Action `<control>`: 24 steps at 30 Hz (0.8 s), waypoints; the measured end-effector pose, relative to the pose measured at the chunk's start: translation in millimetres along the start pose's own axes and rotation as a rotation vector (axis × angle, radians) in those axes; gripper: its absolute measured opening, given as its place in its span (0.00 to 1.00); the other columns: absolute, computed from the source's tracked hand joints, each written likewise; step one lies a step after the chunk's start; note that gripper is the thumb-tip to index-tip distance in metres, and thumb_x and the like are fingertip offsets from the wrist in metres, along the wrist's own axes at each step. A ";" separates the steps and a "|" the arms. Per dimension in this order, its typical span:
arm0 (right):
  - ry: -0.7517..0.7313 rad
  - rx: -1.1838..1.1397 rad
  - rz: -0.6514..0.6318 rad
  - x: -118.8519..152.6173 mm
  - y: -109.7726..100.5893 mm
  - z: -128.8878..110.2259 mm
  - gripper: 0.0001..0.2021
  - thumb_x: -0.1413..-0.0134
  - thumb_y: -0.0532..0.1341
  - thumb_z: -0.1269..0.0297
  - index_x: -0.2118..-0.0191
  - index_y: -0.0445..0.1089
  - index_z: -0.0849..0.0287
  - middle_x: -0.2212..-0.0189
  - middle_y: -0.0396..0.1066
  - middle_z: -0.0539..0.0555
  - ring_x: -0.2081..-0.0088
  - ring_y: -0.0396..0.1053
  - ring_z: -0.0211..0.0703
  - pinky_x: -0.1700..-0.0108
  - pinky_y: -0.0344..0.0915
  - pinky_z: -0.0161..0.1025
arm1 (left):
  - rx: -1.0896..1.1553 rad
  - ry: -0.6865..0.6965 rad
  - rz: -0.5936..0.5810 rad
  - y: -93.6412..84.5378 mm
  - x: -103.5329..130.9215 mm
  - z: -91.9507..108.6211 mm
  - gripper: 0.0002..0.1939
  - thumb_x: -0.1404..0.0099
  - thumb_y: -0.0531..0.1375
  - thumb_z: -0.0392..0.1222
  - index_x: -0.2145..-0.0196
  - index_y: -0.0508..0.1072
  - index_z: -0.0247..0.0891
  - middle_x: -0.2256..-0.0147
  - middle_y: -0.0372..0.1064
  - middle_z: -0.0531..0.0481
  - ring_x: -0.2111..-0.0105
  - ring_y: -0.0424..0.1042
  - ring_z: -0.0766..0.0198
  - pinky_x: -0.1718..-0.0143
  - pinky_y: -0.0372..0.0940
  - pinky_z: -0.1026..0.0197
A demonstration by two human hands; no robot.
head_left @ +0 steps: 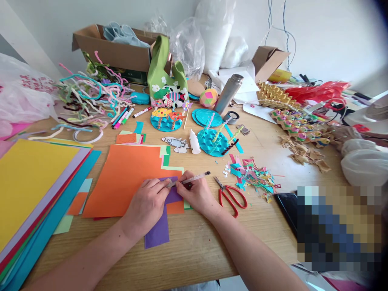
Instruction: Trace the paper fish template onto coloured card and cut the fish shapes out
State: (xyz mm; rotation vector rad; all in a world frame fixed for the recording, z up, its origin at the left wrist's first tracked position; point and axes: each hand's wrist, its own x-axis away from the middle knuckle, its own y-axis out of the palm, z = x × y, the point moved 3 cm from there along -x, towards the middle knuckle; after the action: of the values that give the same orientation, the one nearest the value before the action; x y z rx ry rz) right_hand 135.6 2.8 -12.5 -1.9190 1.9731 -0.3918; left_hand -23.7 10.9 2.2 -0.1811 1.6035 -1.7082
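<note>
My right hand (195, 190) is closed round a slim, clear-barrelled pen (197, 176), its tip down at a sheet of purple paper (174, 196). Pressed together, the fingers of my left hand (148, 202) hold that paper down on top of a large orange sheet (121, 173). By the left fingertips lies a small greyish piece, mostly covered, whose kind I cannot make out. A purple strip (157, 234) hangs below the orange sheet onto the table. Just right of my right hand, red-handled scissors (228, 196) lie with their blades slightly apart.
Coloured sheets (36, 190) are stacked at left, below pipe cleaners (87, 97). Ahead are fish cutouts (177, 143), a white glue bottle (194, 142), blue discs (214, 143) and a steel flask (228, 93). Paper scraps (254, 176) and a phone (286, 208) lie right.
</note>
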 end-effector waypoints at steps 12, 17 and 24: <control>0.028 -0.006 0.031 -0.3 -1.6 -0.5 0.05 0.51 0.58 0.68 0.75 0.64 0.59 0.83 0.62 0.45 0.80 0.59 0.32 0.79 0.54 0.29 | -0.014 0.005 0.001 -0.2 -1.0 2.2 0.13 0.37 0.53 0.26 0.62 0.76 0.33 0.59 0.77 0.44 0.60 0.72 0.55 0.58 0.70 0.51; 0.043 -0.037 0.030 -1.2 -1.6 -1.3 0.06 0.52 0.58 0.68 0.76 0.61 0.58 0.83 0.61 0.45 0.80 0.58 0.33 0.79 0.54 0.29 | -0.014 -0.006 -0.013 0.0 -1.6 2.8 0.13 0.37 0.53 0.26 0.61 0.75 0.33 0.59 0.76 0.44 0.60 0.71 0.56 0.57 0.69 0.51; 0.068 -0.069 -0.015 -2.4 -4.7 -3.1 0.06 0.50 0.59 0.67 0.76 0.62 0.58 0.83 0.61 0.45 0.79 0.59 0.34 0.77 0.55 0.30 | -0.007 -0.015 -0.023 0.3 -2.1 3.8 0.16 0.38 0.51 0.24 0.57 0.74 0.31 0.60 0.76 0.43 0.59 0.71 0.55 0.57 0.68 0.51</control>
State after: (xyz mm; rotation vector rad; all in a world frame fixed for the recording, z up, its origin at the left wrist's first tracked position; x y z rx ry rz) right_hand 138.5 4.8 -7.5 -1.9893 2.0413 -0.4031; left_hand -19.9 9.1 3.5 -0.2161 1.6020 -1.7149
